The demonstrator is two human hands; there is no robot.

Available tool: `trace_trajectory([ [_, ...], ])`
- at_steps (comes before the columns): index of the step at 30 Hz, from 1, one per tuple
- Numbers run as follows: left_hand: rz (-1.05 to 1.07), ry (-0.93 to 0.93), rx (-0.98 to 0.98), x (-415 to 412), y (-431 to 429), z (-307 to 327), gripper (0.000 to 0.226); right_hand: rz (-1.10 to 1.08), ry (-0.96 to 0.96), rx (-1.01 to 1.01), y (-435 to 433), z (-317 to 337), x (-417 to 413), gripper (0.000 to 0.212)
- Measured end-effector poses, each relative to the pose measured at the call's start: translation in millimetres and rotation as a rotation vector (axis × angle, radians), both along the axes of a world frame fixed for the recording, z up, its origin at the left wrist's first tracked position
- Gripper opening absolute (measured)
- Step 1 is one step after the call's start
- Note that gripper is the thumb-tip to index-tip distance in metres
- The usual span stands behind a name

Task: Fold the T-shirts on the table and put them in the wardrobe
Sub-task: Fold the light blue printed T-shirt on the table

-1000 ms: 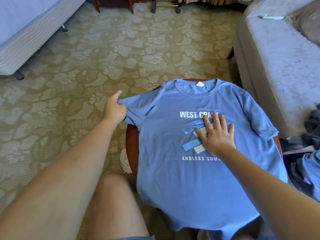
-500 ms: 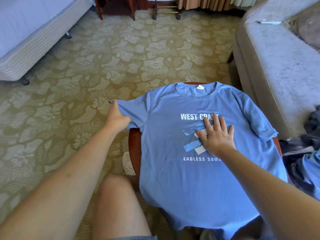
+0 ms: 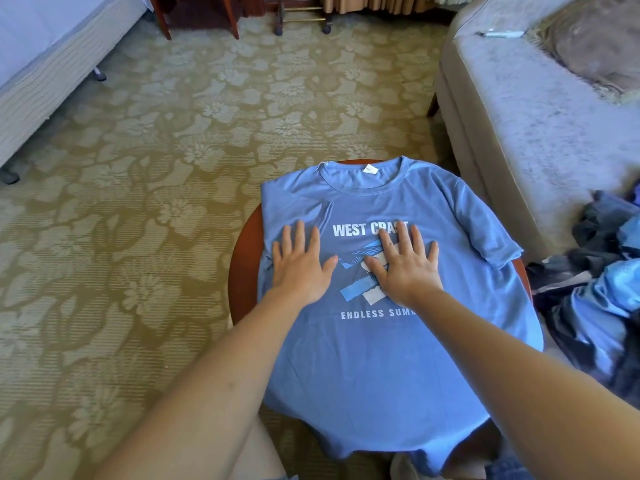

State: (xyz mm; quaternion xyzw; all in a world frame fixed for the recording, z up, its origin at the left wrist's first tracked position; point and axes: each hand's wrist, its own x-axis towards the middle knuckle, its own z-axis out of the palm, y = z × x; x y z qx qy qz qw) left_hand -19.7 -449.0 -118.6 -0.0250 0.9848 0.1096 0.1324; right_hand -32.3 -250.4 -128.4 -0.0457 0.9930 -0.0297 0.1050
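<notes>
Two hands (image 3: 299,268) (image 3: 405,268) press one T-shirt (image 3: 363,368) flat.

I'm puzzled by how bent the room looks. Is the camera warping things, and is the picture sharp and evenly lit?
Head view: there is wide-angle warping, and the edges of the bed and sofa splay outward toward the corners. Focus is sharp at the centre, where the visible print on the T-shirt reads clearly. The light is soft daylight, brightest and slightly washed out on the sofa, and shadows are faint.

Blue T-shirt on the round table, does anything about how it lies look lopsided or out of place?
Yes. On the blue T-shirt, the left-side sleeve is folded in under the left hand, while the right-side sleeve lies spread out. The hem overhangs the near edge of the table.
</notes>
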Motion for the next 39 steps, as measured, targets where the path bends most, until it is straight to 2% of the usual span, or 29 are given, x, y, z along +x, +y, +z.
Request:
trace_trajectory([
  [5,0.001,0.013,-0.109,-7.7,-18.2,-6.1,0.087,-0.009,-0.028,-0.021,-2.8,3.7,0.7,0.072],
  [9,-0.018,-0.006,-0.148,-10.6,-37.4,-7.1,0.089,0.048,-0.047,-0.096,0.1,8.3,10.5,0.069],
  [11,-0.014,-0.019,-0.16,-8.9,-51.2,-5.4,0.088,-0.019,-0.002,-0.131,18.7,9.6,14.2,0.066],
  [14,-0.007,-0.067,-0.161,-6.9,-65.5,1.1,0.089,-0.158,0.07,-0.064,65.4,9.5,14.2,0.065],
  [18,0.07,-0.09,-0.098,-19.1,-55.8,12.0,0.095,-0.229,0.063,-0.029,117.5,13.1,9.0,0.064],
  [20,0.088,-0.044,-0.109,-22.9,-41.5,14.6,0.095,-0.312,0.122,-0.101,131.5,13.5,5.7,0.06],
  [22,0.038,-0.001,-0.139,-21.8,-22.1,13.6,0.094,-0.494,0.198,-0.258,143.4,11.7,0.6,0.057],
  [25,-0.076,0.061,-0.119,-18.9,15.3,11.4,0.09,-0.816,0.093,-0.635,161.0,12.2,-11.0,0.063],
  [27,-0.139,0.075,-0.088,-19.5,42.7,8.2,0.087,-0.861,0.016,-0.825,170.2,11.5,-18.2,0.065],
  [30,-0.193,0.06,-0.062,-20.2,77.1,-0.6,0.084,-0.785,0.029,-0.894,176.9,8.5,-26.3,0.064],
  [36,-0.214,0.052,-0.131,-26.1,101.6,-8.2,0.08,-0.697,0.151,-0.895,182.8,11.1,-38.3,0.05],
  [39,-0.22,0.031,-0.148,-26.2,114.1,-5.3,0.079,-0.694,0.211,-0.886,195.1,23.1,-46.1,0.054],
])
